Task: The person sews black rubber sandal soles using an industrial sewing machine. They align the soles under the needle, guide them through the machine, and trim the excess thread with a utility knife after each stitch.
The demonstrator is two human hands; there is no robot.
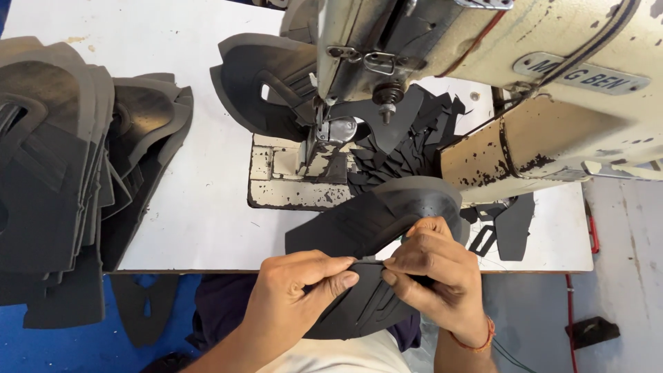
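Both hands meet at the near edge of the tabletop (207, 207), w/ a black shoe piece (387, 221) pinched between them. Left hand (293, 293) has thumb and forefinger closed on the folded edge of the piece; right hand (435, 273) grips the same edge from the other side, fingers (404, 266) curled tight around it, thumb tip nearly touching the left thumb tip. An orange thread band sits on the right wrist.

The shoe piece is a flat, curved cut of dark foam-like material w/ stitched ridges. Its far part lies on the tabletop just in front of the sewing machine (483, 76); near part hangs off the edge over the person's lap, below the hands.

The sewing machine is cream-coloured, paint chipped and stained, filling the top right. Its needle area (324, 131) stands above a worn plate. Another black piece (262, 83) lies under the machine head, touching the foot area. Behind the plate, a heap of small black offcuts (407, 148).

At left, a tall stack of black pieces (55, 166) leans over the tabletop's edge, well apart from the hands. A few more black cut parts (511, 224) lie at right, near the machine base. One piece (141, 311) lies lower down, at left below the tabletop edge, against blue. Can't tell if it's on the floor.
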